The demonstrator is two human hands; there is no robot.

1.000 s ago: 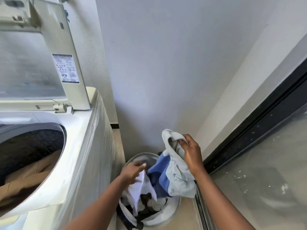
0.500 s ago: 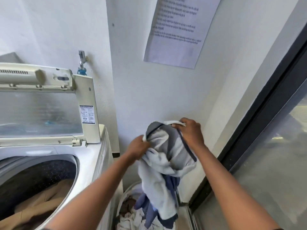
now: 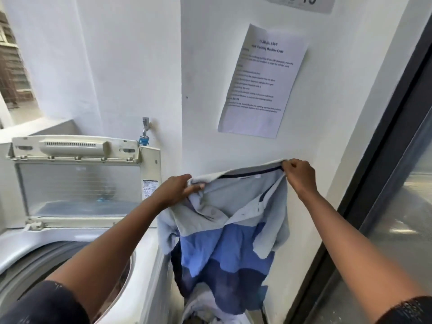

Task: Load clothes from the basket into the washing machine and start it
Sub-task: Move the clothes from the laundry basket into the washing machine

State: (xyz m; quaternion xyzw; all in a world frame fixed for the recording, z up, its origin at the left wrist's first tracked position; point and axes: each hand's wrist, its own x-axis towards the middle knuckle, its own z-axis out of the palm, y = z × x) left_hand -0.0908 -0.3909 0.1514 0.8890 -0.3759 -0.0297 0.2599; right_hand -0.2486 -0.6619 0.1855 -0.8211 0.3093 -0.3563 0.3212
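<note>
A polo shirt (image 3: 224, 244) in grey, blue and navy bands hangs spread out in front of the wall. My left hand (image 3: 177, 190) grips the left end of its collar and my right hand (image 3: 298, 175) pinches the right end. The shirt's bottom hangs down into the clothes of the basket (image 3: 205, 309), which is mostly hidden behind it. To the left stands the white top-loading washing machine (image 3: 142, 260) with its lid (image 3: 79, 181) raised; my left forearm covers much of the drum opening (image 3: 46, 256).
A printed sheet (image 3: 261, 80) is stuck on the white wall above the shirt. A tap (image 3: 145, 132) sits on the wall behind the machine. A dark-framed glass door (image 3: 383, 206) runs along the right.
Both hands have lifted the shirt out of the basket, risen higher and pulled apart, spreading the collar wide. The view has tilted upward.
</note>
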